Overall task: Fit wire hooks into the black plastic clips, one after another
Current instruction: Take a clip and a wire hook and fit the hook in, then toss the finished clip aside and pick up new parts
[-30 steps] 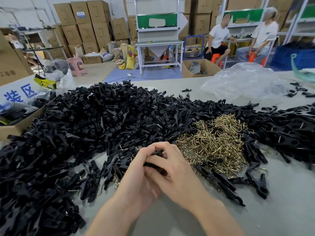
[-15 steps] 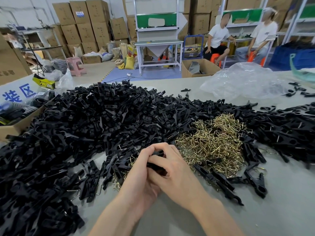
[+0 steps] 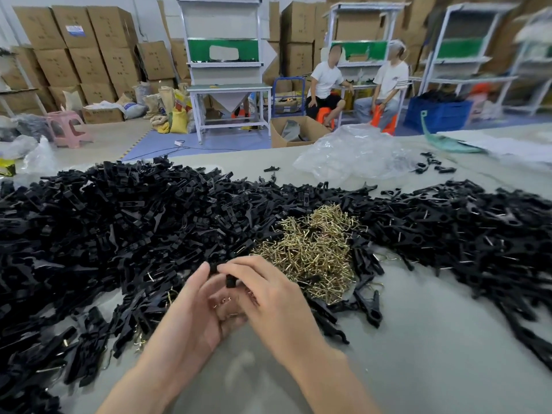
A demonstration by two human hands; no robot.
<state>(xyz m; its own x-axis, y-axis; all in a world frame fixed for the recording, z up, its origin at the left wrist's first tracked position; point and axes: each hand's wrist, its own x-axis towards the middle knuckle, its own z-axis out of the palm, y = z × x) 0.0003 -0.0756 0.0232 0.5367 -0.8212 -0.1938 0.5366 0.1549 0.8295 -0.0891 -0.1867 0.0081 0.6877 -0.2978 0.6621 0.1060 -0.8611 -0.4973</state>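
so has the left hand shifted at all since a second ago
Yes. Against the brass hook pile, the left hand has opened away from the right hand, fingers spread leftward; the black clip now shows between them.

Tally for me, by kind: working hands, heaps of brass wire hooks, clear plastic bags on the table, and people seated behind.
Hands: 2, left hand and right hand, both pinching a black clip
Heap of brass wire hooks: 1
Clear plastic bag: 1
Seated people: 2
Total: 6
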